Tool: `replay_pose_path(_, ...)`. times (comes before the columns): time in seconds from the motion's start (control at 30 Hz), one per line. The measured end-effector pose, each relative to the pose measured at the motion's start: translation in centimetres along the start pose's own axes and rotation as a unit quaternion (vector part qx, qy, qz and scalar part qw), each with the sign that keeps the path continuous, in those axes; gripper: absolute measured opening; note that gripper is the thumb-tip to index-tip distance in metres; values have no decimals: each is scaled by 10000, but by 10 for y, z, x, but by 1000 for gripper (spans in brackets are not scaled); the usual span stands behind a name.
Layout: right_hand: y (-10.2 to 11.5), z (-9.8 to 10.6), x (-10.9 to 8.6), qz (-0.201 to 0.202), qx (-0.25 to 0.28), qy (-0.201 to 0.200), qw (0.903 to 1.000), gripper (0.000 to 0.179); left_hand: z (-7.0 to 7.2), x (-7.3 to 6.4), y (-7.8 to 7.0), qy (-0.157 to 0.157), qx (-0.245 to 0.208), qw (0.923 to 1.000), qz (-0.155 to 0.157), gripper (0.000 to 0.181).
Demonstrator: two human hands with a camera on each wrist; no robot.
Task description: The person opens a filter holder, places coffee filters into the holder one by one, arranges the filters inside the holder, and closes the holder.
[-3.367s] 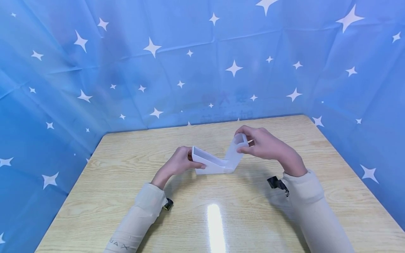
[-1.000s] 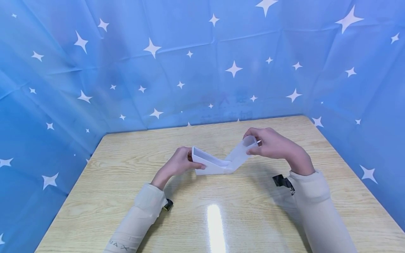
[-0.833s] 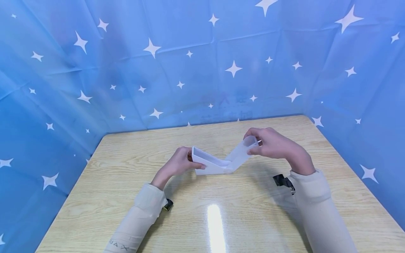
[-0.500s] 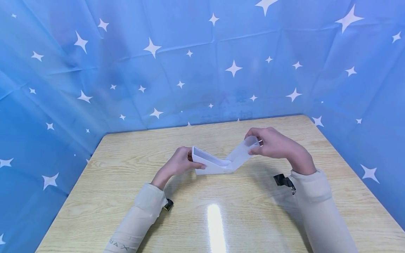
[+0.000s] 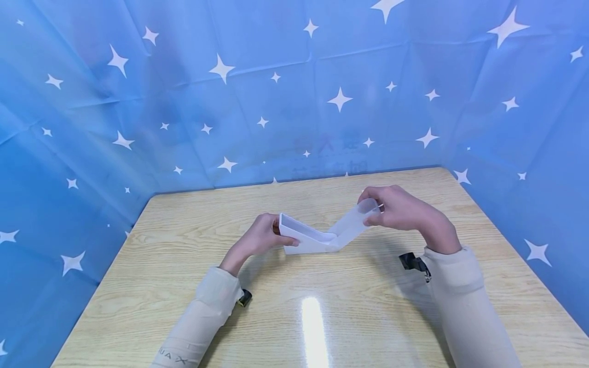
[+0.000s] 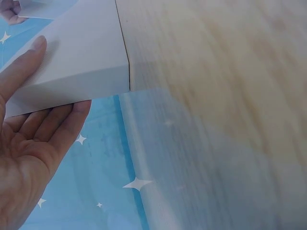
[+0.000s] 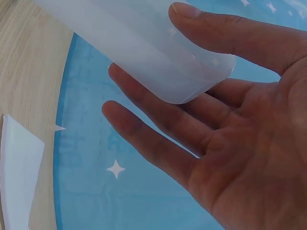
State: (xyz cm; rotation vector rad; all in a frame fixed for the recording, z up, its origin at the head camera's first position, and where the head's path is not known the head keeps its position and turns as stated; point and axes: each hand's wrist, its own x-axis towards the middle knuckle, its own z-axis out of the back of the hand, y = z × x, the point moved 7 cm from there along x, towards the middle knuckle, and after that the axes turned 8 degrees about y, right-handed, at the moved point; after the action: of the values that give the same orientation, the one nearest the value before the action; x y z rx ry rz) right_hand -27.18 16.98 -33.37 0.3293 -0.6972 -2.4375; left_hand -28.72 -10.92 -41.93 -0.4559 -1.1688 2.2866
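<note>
Holder (image 5: 322, 246) partly behind left hand (image 5: 263, 235)

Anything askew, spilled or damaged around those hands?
Nothing stands out. The translucent piece tilts up from the white holder, but the right hand holds its raised end while the left hand grips the white holder. The bright strip on the table looks like glare, not a spill.
</note>
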Motion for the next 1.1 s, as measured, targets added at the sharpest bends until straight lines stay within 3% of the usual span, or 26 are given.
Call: replay_pose_path(1.1,-7,-1,-1,-283,-54,196,9994,30,1,0,-1,-20,18,10000,16,34)
